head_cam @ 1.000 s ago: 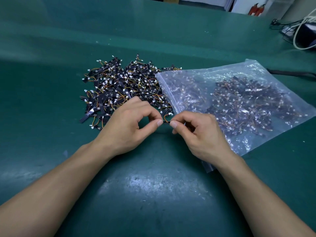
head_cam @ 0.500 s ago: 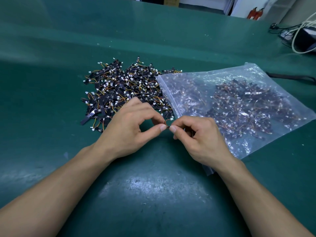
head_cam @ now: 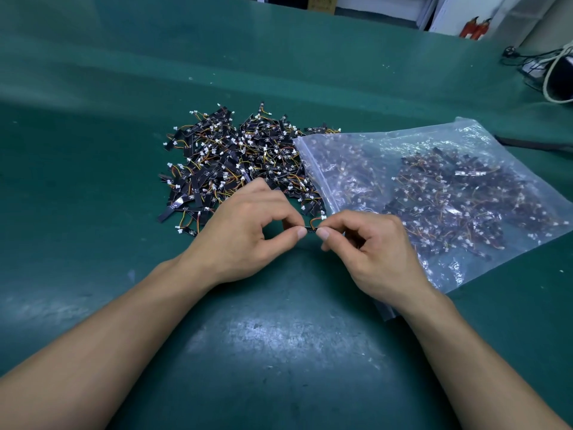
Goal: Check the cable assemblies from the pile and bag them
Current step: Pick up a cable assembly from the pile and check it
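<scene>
Head camera: I can see little of the cable assembly [head_cam: 311, 229], since pinching fingertips hide its ends. Only a thin black strip and a small loop of orange wire show. The left hand [head_cam: 245, 234] and the right hand [head_cam: 372, 246] each pinch one end, their other fingers curled. The strip runs left to right, just in front of the pile [head_cam: 235, 156]. Right of the pile, a crinkled clear plastic bag [head_cam: 434, 187] blurs its contents.

dark green mat [head_cam: 279, 352], black strips with orange-yellow wires and white plugs in pile [head_cam: 235, 156], clear bag [head_cam: 434, 187]
</scene>
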`<state>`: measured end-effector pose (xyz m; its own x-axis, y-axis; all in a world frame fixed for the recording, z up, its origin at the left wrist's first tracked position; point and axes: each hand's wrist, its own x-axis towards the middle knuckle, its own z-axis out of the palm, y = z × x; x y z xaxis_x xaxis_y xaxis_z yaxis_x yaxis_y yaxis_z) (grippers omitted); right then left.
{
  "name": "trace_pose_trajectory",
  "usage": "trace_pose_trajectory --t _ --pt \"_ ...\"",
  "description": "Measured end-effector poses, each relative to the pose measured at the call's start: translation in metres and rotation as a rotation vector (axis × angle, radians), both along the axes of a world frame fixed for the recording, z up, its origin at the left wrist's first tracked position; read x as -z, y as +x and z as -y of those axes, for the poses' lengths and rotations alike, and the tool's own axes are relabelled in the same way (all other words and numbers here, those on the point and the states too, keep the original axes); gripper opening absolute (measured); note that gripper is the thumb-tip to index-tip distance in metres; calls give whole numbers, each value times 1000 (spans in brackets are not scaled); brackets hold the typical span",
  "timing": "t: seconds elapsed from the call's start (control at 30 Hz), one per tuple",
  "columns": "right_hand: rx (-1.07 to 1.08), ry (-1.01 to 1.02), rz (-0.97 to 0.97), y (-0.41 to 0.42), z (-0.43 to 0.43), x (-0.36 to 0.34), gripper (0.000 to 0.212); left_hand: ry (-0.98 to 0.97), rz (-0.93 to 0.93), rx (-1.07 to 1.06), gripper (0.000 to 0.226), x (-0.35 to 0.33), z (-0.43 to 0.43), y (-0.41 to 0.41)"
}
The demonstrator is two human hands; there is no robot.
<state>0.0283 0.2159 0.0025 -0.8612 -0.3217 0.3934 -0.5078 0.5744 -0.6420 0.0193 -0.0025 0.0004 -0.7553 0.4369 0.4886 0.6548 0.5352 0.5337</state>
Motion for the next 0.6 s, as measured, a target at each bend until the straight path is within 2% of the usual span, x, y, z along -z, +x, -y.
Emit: trace_pose_trajectory --t 0.17,0.4,0.6 --pt "-5 5 -25 1 0 -2 12 9 5 1 14 -1 0 1" --pt "-8 -46 51 2 0 -1 8 -5 -7 -15 9 -2 0 1" --pt "-19 -7 22 1 0 0 16 15 26 -14 9 -2 0 3"
